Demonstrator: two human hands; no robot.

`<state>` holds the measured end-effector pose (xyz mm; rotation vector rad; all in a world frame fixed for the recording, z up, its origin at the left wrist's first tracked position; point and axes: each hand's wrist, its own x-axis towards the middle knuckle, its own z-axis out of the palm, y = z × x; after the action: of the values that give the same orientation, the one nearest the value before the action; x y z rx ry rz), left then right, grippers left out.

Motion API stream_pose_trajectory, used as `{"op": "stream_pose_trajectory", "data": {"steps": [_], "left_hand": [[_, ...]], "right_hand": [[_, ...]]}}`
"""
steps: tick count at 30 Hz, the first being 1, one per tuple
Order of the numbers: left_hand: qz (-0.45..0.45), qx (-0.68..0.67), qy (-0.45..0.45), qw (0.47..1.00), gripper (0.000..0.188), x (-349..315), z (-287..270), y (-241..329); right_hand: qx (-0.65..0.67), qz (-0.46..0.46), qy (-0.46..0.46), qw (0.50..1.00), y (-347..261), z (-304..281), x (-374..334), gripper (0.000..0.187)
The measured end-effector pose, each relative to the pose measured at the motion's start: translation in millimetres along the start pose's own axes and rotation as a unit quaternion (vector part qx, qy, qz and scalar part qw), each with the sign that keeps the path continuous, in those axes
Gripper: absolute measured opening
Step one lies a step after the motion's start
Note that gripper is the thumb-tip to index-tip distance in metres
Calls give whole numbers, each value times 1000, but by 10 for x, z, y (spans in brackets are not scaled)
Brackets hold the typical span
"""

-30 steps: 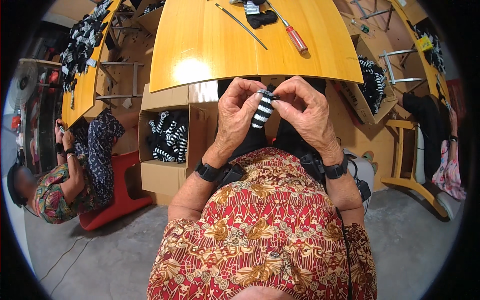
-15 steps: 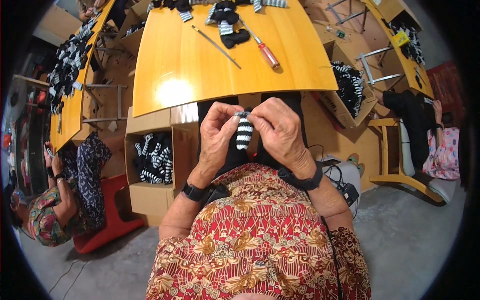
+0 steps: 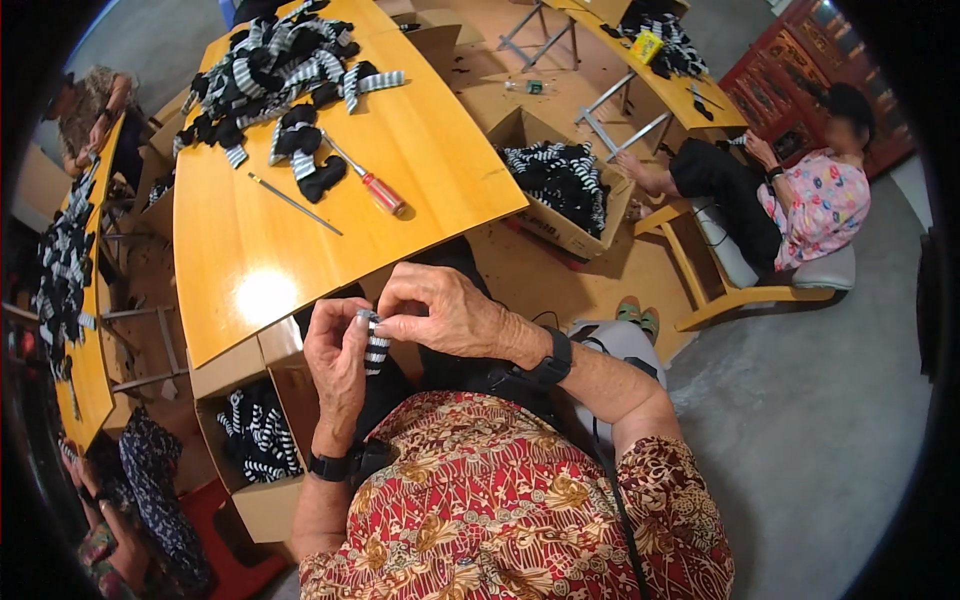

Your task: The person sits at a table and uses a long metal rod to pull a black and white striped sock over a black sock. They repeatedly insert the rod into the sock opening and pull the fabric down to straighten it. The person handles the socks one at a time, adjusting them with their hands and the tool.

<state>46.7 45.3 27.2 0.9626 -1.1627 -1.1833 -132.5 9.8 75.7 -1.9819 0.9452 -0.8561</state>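
My left hand (image 3: 336,355) and my right hand (image 3: 445,312) are together just in front of the table's near edge. Between their pinched fingertips is a small black-and-white striped knit piece (image 3: 377,354). Its upper end is gripped between thumbs and fingers; the striped part hangs below. My fingers cover much of it. On the yellow table (image 3: 400,130) ahead lie a screwdriver (image 3: 382,192) with a red handle and a thin metal rod (image 3: 292,203). Beside them rests a small bunch of black and striped knit pieces (image 3: 302,150).
A large heap of knit pieces (image 3: 270,70) covers the table's far part. Open cardboard boxes of similar pieces stand at the left (image 3: 215,365) and right (image 3: 590,243). One person (image 3: 815,205) sits at the right, and others are along the left table (image 3: 95,350).
The view has swung to the right, so the table and my hands appear further left. Both hands still pinch the striped knit piece, and less of it shows below my fingers.
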Motion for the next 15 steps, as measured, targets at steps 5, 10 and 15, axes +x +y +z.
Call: {"op": "stream_pose_trajectory", "data": {"steps": [5,10,15], "left_hand": [[-7,24,-1,1000,7,-16,32,-57],[-3,-5,1,1000,7,-13,68,-86],[-91,-192,7,977,9,33,95,-136]], "right_hand": [[59,47,-11,997,92,12,-99,16],[186,87,90,975,100,201,-157,11],[164,98,173,966,93,238,-111,12]]}}
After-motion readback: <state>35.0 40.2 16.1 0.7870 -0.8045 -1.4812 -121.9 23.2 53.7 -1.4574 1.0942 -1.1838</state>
